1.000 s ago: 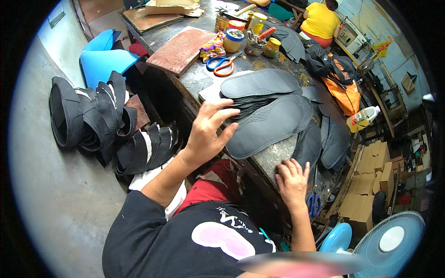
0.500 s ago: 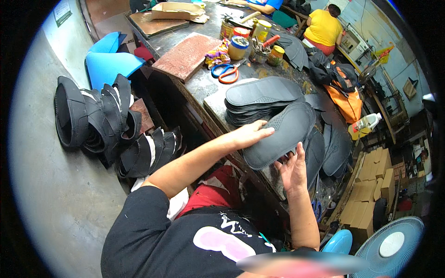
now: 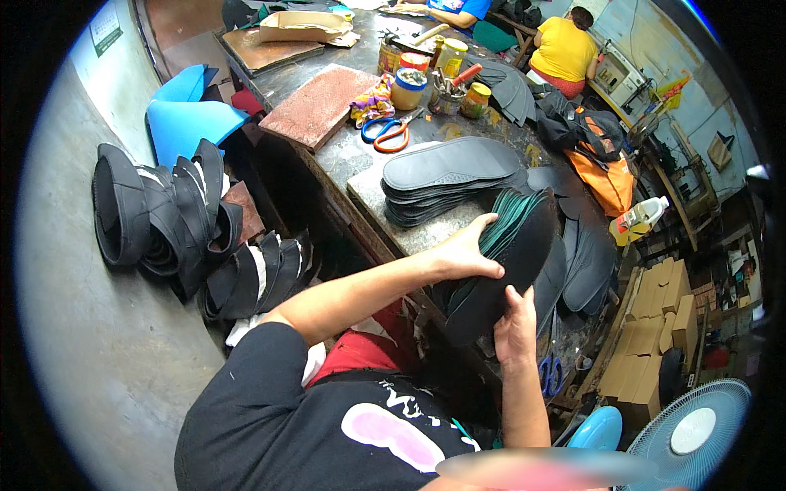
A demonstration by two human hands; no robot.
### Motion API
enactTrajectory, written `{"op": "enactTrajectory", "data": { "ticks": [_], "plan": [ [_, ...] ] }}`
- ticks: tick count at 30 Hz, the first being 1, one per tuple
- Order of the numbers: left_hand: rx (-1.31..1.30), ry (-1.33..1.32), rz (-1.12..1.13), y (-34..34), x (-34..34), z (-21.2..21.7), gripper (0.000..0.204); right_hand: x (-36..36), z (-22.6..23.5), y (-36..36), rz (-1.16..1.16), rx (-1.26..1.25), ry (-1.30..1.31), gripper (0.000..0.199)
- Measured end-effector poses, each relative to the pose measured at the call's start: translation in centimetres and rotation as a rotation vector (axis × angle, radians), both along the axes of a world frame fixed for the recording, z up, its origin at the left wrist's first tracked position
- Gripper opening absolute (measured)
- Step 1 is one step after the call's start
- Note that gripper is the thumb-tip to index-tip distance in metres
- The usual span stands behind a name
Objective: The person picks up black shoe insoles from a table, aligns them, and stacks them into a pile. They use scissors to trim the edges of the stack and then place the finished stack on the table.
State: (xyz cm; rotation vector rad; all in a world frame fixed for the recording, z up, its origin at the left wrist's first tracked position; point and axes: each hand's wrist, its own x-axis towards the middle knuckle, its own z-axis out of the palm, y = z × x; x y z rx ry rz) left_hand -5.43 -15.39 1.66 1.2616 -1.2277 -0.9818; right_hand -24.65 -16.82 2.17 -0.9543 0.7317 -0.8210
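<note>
A thick stack of black shoe soles (image 3: 524, 266) is tilted up between my two hands, its layered edges showing green. My left hand (image 3: 471, 250) grips the stack's near left side, thumb across the dark face and fingers behind. My right hand (image 3: 517, 326) holds the lower right edge, its thumb on the face and its other fingers partly hidden. Just beyond lies a second stack of black soles (image 3: 450, 164) on a pale slab (image 3: 368, 192). More loose soles (image 3: 591, 266) are spread to the right of my hands.
Scissors (image 3: 389, 133), a reddish board (image 3: 319, 102), jars (image 3: 407, 88) and a tool tin (image 3: 446, 96) stand farther back. Purple-handled scissors (image 3: 550, 375) lie near the table edge. Black shoe uppers (image 3: 168, 217) sit at left; a fan (image 3: 692, 434) is lower right. A person in yellow (image 3: 565, 47) sits beyond.
The held stack has been turned up: its grey patterned sole faced me before, and now a dark face and green edges show. The left hand's grip has shifted onto its edge.
</note>
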Motion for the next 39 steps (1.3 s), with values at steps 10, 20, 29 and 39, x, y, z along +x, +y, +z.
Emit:
{"op": "enactTrajectory", "data": {
  "ticks": [10, 20, 29, 39],
  "plan": [
    [-0.502, -0.186, -0.109, 0.8, -0.1, 5.0, 0.122, -0.6, 6.0, -3.7, -0.13, -0.432, -0.145, 0.073],
    [-0.456, 0.221, -0.066, -0.9, -0.6, 3.3, 0.137, 0.6, 2.1, -5.9, 0.036, -0.513, -0.057, 0.104],
    [-0.478, 0.148, 0.016, -0.1, -1.6, 3.8, 0.144, 0.1, 1.9, -4.8, 0.084, -0.547, -0.266, 0.096],
    [-0.465, 0.142, 0.075, -0.1, -2.1, 4.2, 0.125, 0.9, 2.9, -5.1, 0.03, -0.632, -0.19, 0.098]
  ]
}}
